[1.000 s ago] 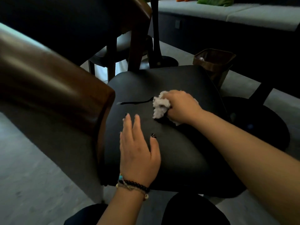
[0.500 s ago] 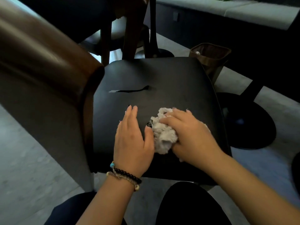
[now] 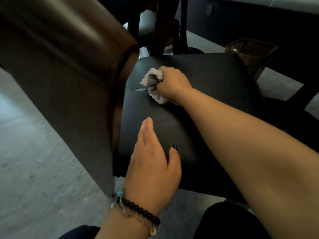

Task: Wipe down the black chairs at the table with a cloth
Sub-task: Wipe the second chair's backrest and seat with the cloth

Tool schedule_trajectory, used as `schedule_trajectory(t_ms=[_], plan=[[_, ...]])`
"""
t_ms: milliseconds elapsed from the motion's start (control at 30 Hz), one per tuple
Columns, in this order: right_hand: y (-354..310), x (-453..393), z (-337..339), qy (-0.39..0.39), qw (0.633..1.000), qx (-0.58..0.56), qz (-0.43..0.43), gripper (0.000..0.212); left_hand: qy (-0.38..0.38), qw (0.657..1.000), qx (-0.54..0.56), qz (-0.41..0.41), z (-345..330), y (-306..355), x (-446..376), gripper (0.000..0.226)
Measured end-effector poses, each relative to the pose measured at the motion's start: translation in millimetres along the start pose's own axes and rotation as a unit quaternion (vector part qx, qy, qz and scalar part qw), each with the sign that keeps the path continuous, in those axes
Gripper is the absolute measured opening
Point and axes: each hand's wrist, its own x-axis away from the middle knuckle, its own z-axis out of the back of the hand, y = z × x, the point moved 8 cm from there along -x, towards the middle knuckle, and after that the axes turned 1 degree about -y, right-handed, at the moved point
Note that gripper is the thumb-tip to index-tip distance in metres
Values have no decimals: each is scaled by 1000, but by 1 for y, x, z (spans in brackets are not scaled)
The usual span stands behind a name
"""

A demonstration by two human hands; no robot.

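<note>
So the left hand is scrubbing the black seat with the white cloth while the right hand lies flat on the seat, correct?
Not quite: the hands are swapped. The head view shows the right hand gripping the white cloth on the black seat, while the left hand lies flat on the seat.

Right hand (image 3: 172, 83) grips cloth (image 3: 152, 81) on black seat (image 3: 215, 80); left hand (image 3: 151, 161) rests flat.

A brown wicker basket (image 3: 250, 50) stands on the grey floor (image 3: 34, 169) beyond the seat, something white inside it. A round black pedestal base (image 3: 291, 116) sits at right.
</note>
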Motion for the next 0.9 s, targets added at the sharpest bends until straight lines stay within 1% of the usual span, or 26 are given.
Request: schedule_trajectory(t_ms=[33, 100, 200, 233, 267, 300, 367, 400, 433, 467, 500, 567, 667, 733, 800, 900], plan=[[-9, -4, -3, 2, 1000, 9, 13, 36, 1, 1000, 5, 1, 1, -2, 0, 82], [-33, 2, -12, -13, 997, 32, 66, 34, 6, 1000, 8, 12, 5, -7, 0, 82], [-55, 37, -28, -75, 980, 16, 184, 32, 24, 999, 13, 19, 12, -10, -3, 80], [-52, 47, -25, -96, 974, 0, 205, 33, 30, 999, 12, 18, 13, -10, -4, 79], [-45, 48, -19, -105, 972, -14, 210, 35, 34, 999, 10, 17, 14, -9, -5, 78], [-36, 41, -11, -99, 976, -18, 195, 39, 38, 999, 7, 17, 14, -8, -5, 77], [-15, 16, 2, -62, 991, -10, 119, 44, 44, 999, 0, 12, 12, -4, -5, 76], [-8, 5, 4, -43, 996, -2, 80, 43, 46, 999, -2, 7, 11, -1, -4, 75], [-9, 0, 3, -28, 998, 4, 61, 41, 54, 999, -1, 4, 11, 0, -5, 73], [-17, 0, 0, -24, 998, 4, 66, 38, 66, 998, 5, 3, 12, 1, -6, 71], [-27, 5, -4, -32, 996, -1, 89, 35, 80, 997, 17, 4, 15, 1, -7, 67], [-46, 34, -8, -73, 982, -22, 172, 29, 107, 993, 55, 8, 20, 0, -9, 65], [-53, 95, 1, -137, 947, -34, 289, 24, 134, 986, 103, 11, 25, -1, -8, 75], [-52, 112, 4, -154, 932, -14, 329, 28, 138, 984, 113, 3, 25, 1, -6, 79], [-52, 92, 2, -152, 939, 3, 310, 29, 136, 984, 116, -5, 22, 2, -3, 78], [-49, 35, -2, -90, 977, 14, 191, 33, 126, 985, 121, -1, 15, 2, 0, 80]])
